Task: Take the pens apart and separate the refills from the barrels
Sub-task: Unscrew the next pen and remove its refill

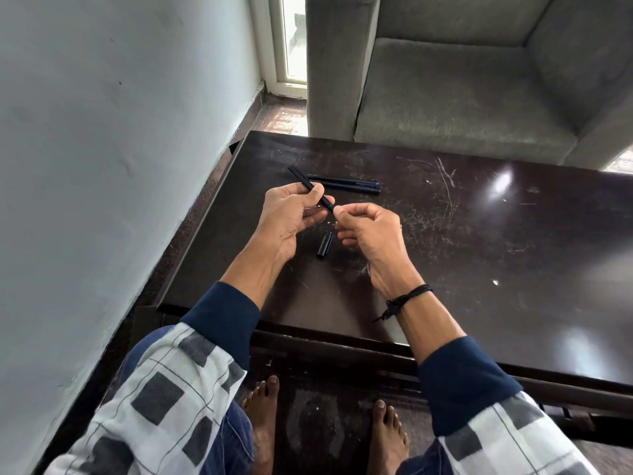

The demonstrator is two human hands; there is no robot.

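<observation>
1. While the black pen (302,178) is held mid-frame over the table (479,269), the left hand (287,221) grips its barrel and the right hand (370,231) pinches its lower end.
2. Advice: keep the barrel steady, twist the tip only, then draw the refill out straight.
3. Cap (324,246) lies just below; more pens (346,183) just above.

Tabletop (479,241) dark brown and glossy, heavily scratched, with bright glare patches at right. Wall (120,132) at left, pale grey-white and scuffed. Grey upholstered armchair (462,80) directly behind the tabletop, fabric worn. Narrow white-framed window (294,39) in far corner, daylight entering. Floor (284,118) dark and speckled, seen between wall and armchair.
</observation>
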